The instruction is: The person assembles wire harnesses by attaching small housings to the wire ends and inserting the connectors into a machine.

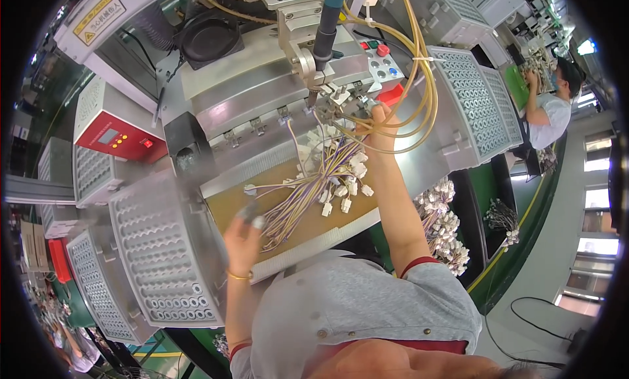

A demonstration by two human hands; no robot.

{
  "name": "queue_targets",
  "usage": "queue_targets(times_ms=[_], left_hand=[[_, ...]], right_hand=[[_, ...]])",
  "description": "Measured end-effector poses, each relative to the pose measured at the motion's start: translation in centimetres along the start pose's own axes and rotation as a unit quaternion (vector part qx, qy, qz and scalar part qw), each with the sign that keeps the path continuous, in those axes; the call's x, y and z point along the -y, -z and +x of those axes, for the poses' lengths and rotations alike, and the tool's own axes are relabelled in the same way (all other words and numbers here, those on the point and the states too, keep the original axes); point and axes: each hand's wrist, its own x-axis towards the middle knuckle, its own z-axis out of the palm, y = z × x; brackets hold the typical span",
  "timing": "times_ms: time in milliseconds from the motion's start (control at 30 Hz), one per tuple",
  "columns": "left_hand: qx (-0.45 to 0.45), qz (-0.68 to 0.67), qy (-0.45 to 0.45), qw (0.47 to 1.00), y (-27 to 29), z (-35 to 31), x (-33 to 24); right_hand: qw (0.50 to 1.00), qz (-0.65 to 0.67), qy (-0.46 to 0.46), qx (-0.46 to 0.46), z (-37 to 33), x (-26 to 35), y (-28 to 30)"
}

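Note:
A bundle of purple, yellow and white wires with white connectors lies across the tan work surface. My left hand, smeared by motion, is beside the bundle's left end. Its thumb and fingers look apart, with pale coverings on the tips and nothing visible between them. My right hand is up at the metal fixture, partly behind clear yellowish tubes. Its fingers are closed there, and what they hold is hidden. Single wires run from the bundle up to small metal clamps along the machine.
A red and white control box stands at the left. Grey trays with round parts flank me, and more trays stand at the right. Buttons sit behind my right hand. Connector bundles hang at the right. A person works beyond.

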Motion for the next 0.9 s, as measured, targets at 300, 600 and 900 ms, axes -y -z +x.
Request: queue_targets(times_ms=[300,600,900], left_hand=[[-0.100,-0.072,0.038,0.992,3.8,-0.1,-0.8],[-0.104,0.002,0.082,0.991,4.9,-1.5,0.3],[-0.074,-0.047,0.058,0.994,1.9,2.1,1.9]], right_hand=[[0.998,-0.003,-0.057,0.036,-0.7,2.5,-2.9],[0.965,-0.182,-0.019,0.191,0.8,3.6,-1.7],[0.850,-0.393,0.141,0.321,-10.7,5.4,-0.7]])
